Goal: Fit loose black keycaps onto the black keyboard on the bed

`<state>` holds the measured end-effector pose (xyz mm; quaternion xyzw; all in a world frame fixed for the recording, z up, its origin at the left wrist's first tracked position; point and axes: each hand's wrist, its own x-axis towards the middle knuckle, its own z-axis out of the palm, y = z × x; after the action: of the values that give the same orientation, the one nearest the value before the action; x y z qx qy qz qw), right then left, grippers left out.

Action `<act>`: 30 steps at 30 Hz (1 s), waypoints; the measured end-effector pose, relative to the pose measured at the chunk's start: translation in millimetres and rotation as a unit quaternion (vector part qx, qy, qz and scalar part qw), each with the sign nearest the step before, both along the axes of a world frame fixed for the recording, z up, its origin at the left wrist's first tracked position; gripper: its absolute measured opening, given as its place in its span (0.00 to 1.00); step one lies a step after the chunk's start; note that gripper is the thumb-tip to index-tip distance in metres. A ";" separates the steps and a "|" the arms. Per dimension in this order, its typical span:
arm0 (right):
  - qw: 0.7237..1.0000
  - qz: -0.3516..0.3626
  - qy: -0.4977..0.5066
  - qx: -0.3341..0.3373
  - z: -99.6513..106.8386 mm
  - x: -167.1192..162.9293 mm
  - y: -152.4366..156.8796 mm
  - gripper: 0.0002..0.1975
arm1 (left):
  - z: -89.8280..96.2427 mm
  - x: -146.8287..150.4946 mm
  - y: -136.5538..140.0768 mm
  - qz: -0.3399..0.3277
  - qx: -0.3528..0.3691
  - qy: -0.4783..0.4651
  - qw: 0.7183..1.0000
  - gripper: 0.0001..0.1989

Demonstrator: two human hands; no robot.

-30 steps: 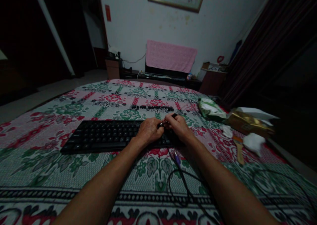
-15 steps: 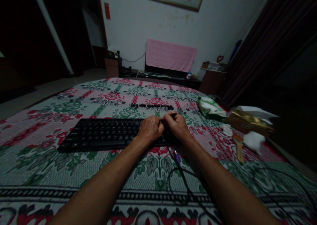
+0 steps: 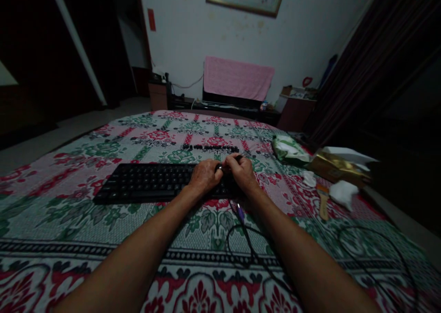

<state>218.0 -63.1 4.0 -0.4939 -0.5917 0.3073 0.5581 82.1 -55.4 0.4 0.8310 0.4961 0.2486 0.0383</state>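
Observation:
A black keyboard point(image 3: 148, 182) lies on the flowered bedspread, its right end partly hidden under both hands. My left hand point(image 3: 206, 175) is closed over that end, pinching a small black keycap point(image 3: 218, 167) between thumb and forefinger. Close against it, my right hand point(image 3: 241, 171) is closed too. A dark tip point(image 3: 239, 157) pokes out above its fingers; what it belongs to is hidden. Beyond the hands runs a row of loose black keycaps point(image 3: 211, 148).
A black cable point(image 3: 250, 244) with a purple plug point(image 3: 240, 213) curls between my forearms. On the right lie a wooden-handled brush point(image 3: 323, 203), crumpled white tissue point(image 3: 343, 193), a green tissue pack point(image 3: 291, 150) and a gold box point(image 3: 339, 168). A pink towel point(image 3: 237, 78) drapes over a screen behind.
The view has shifted slightly. My hands stay together over the keyboard's right end, and the black keycap in my left hand now shows more plainly.

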 end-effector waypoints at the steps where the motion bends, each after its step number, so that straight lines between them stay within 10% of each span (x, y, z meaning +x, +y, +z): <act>1: 1.000 -0.003 0.000 0.000 1.0 0.5 -0.2 0.12 | -0.4 -0.2 0.1 -0.003 0.001 0.001 1.000 0.13; 7: 0.999 -0.020 0.004 0.028 2.3 8.5 1.5 0.13 | -4.2 0.4 2.5 -0.004 0.004 -0.018 1.000 0.13; 14: 0.965 -0.090 -0.223 0.101 -12.0 12.7 -2.8 0.10 | -4.7 -0.6 1.3 0.001 -0.018 -0.014 1.000 0.14; 30: 0.938 -0.093 -0.330 0.048 -7.0 9.7 -13.9 0.09 | 1.0 -4.9 -9.0 -0.053 0.010 0.022 0.998 0.12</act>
<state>227.6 -77.1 -3.0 -0.5929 -0.7084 0.0452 0.3803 77.2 -64.4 1.4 0.8619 0.4496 0.2324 0.0320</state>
